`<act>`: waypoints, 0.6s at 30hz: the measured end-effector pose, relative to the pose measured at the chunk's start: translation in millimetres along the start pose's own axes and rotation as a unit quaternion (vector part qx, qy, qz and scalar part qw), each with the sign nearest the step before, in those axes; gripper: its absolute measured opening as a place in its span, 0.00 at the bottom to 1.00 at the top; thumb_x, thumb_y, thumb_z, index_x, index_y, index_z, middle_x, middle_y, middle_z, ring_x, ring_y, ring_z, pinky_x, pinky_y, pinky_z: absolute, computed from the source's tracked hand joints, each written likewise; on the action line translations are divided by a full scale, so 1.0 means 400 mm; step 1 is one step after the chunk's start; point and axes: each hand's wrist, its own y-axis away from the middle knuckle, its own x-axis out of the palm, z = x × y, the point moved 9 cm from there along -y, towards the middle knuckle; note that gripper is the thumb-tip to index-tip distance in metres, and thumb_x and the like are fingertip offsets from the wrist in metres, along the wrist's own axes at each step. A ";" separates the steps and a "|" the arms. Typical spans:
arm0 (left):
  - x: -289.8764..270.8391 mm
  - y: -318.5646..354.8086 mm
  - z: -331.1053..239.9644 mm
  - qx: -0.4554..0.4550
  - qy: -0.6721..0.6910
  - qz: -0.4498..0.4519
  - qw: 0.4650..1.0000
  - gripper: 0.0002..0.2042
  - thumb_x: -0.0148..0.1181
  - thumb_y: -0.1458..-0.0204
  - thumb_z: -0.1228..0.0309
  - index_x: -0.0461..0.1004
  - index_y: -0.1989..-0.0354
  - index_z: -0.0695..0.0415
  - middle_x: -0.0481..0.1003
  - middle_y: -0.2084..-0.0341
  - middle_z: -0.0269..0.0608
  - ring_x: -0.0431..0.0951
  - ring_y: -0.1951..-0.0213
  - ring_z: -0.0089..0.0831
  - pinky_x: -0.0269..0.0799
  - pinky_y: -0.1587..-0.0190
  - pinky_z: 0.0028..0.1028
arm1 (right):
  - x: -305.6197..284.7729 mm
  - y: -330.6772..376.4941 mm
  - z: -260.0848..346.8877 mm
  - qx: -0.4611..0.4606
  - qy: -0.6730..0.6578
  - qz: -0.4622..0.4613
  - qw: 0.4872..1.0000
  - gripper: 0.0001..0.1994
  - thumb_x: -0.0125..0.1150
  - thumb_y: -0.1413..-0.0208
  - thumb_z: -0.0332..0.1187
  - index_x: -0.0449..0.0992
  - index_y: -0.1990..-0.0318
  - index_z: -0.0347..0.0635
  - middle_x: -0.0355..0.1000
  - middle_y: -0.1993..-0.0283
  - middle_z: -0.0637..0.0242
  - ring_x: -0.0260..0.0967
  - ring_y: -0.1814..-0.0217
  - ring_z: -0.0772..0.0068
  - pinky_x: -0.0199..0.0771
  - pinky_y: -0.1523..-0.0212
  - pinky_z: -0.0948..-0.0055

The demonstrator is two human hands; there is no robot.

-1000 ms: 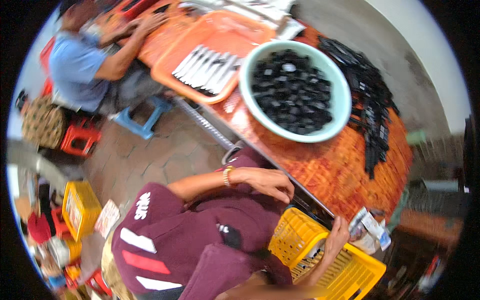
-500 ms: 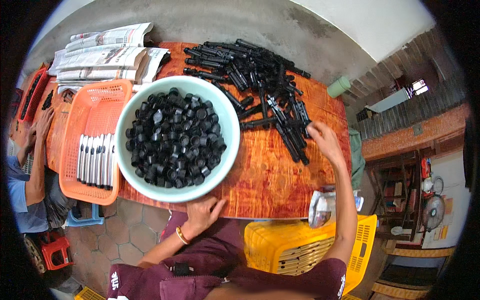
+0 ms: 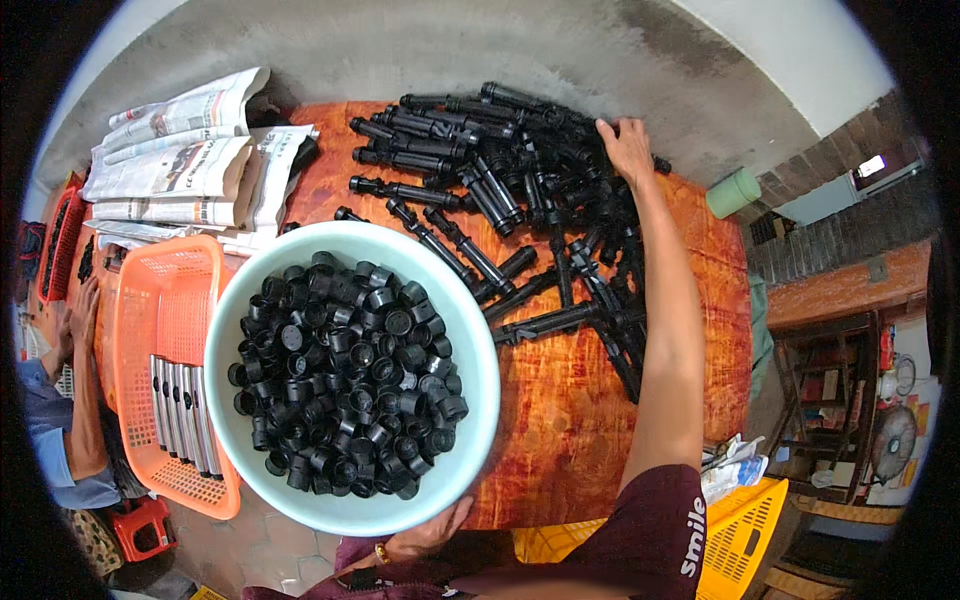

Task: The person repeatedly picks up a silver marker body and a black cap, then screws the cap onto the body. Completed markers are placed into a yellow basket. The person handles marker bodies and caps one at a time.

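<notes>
Table [image 3: 590, 420]: right hand [image 3: 627, 150] on far-edge black tubes [image 3: 500, 190].

A second ago the head camera looked down and to the left, at the person's lap, a yellow crate and a co-worker at the far side; now it faces the desk [image 3: 600, 440] squarely. The pale green bowl [image 3: 480, 400] of black caps, then up at the top of the picture, fills the lower left. The right hand [image 3: 628, 150], which was down at the yellow crate [image 3: 745, 525] and half a second ago lay on the near black tubes, has stretched across to the far edge of the pile of black tubes [image 3: 520, 200]. The left hand [image 3: 425, 535], earlier on the desk edge, now shows beneath the bowl's rim.
</notes>
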 end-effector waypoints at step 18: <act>-0.016 -0.005 0.015 -0.051 0.121 -0.030 0.991 0.12 0.70 0.58 0.70 0.70 0.82 0.54 0.69 0.83 0.40 0.71 0.79 0.39 0.65 0.75 0.36 | 0.074 0.178 -0.059 0.039 -0.140 0.192 0.971 0.36 0.49 0.47 0.62 0.73 0.47 0.36 0.69 0.43 0.47 0.64 0.39 0.50 0.61 0.40 0.60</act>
